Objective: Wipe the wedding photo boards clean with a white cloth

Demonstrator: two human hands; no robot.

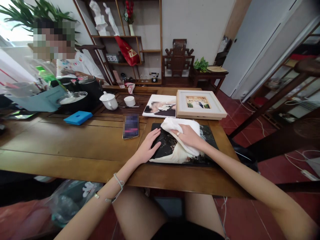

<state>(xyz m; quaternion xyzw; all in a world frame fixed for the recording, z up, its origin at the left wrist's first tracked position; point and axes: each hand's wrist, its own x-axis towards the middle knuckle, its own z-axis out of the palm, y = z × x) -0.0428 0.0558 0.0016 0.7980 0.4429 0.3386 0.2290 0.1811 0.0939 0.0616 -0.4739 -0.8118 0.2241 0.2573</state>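
White cloth (180,128): on photo (167,144), gripped by my right hand (188,136).
Left hand (147,146): open, flat on photo's edge.
Risk: hard rubbing could scratch it.

The cloth (180,128) is plain white. Under it the photo panel (167,146) is glossy black with pale speckles and a cream-white patch toward the counter's near edge. The counter (75,143) is warm brown wood with lengthwise grain. Toward its far edge sit a cream-framed picture (200,105) printed in green and yellow, a white teapot (109,101), a white cup (129,101) and a bright blue block (78,117). The floor (250,213) is red tile.
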